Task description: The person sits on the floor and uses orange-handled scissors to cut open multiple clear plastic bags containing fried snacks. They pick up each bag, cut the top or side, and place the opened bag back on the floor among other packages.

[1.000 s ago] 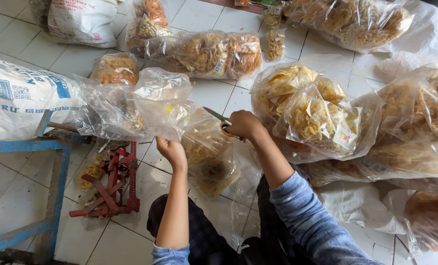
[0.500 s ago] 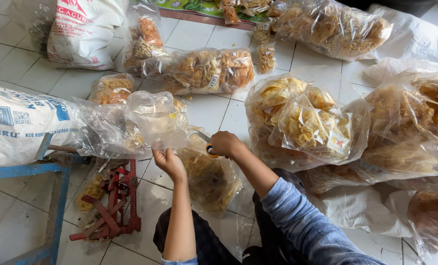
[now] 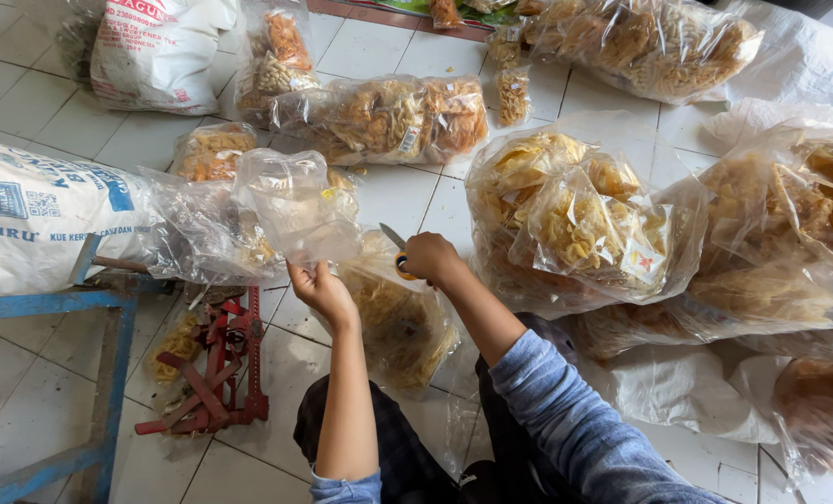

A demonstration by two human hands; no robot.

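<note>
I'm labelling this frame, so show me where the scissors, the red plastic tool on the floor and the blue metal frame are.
Yellow-handled scissors [image 3: 394, 239], head view: on the metal blade.
Red plastic tool [image 3: 213, 373], head view: on its middle bars.
Blue metal frame [image 3: 52, 303], head view: on the top rail.

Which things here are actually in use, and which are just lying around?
In use:
left hand gripping the clear plastic bag
right hand holding scissors
bag of crackers beneath the hands

Lying about:
white sack
blue metal frame
red metal tool
large cracker bags
</note>
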